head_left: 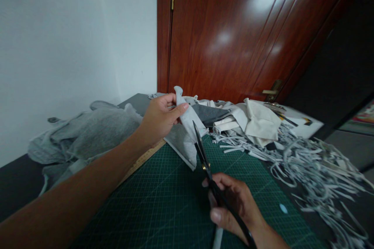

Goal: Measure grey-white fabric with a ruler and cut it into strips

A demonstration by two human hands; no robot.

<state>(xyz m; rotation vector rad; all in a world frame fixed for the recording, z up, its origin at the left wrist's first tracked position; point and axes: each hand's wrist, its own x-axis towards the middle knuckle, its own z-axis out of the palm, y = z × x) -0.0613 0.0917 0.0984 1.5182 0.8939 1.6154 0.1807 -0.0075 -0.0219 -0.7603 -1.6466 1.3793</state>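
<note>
My left hand point(165, 114) pinches the upper end of a light grey cloth piece point(189, 123) and holds it up above the green cutting mat point(163, 198). The lower part of the grey cloth hangs down to the mat. My right hand point(239, 206) grips the handles of black scissors point(206, 165). The scissor blades point up and to the left, slightly parted, with their tips at the raised cloth. A narrow grey strip point(217, 237) hangs below my right hand.
A heap of grey cloth point(99, 134) lies at the left, near a wooden ruler point(143, 158). Folded pale cloth point(261, 122) and a pile of thin strips point(312, 175) lie at the right. Behind are a white wall and a brown door point(216, 35).
</note>
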